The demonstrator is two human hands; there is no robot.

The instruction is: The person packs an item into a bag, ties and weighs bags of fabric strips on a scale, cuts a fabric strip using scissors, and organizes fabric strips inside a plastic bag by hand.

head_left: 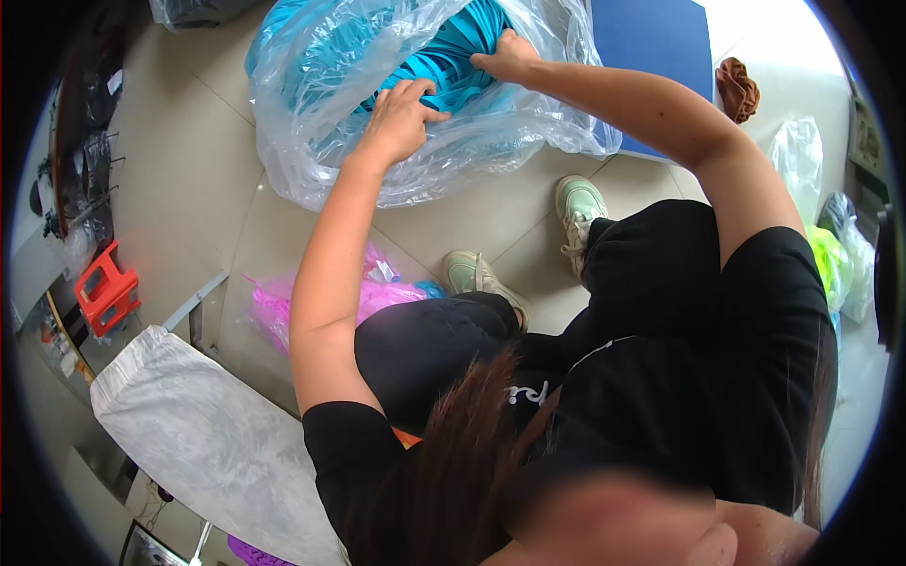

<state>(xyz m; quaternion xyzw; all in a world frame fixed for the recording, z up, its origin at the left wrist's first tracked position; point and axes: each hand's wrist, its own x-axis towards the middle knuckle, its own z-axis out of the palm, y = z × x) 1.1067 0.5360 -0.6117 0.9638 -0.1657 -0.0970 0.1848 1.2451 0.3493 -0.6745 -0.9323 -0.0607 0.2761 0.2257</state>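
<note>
A large clear plastic bag (311,156) lies open on the floor ahead of me, full of bright blue fabric strips (453,52). My right hand (511,59) reaches into the bag's mouth, its fingers closed on a gathered bunch of the strips. To its left, my left hand (400,117) rests at the near edge of the strips, beside the folded-back plastic. Its thumb and fingers are apart, with nothing seen between them. Part of the strips is covered by the crinkled plastic.
A blue flat-topped box (656,61) stands right of the bag, with a brown cloth bundle (736,90) beyond it. Pink plastic bags (283,307) lie by my shoes (578,203). At left are a red stool (106,288) and a pale cloth-covered board (208,424).
</note>
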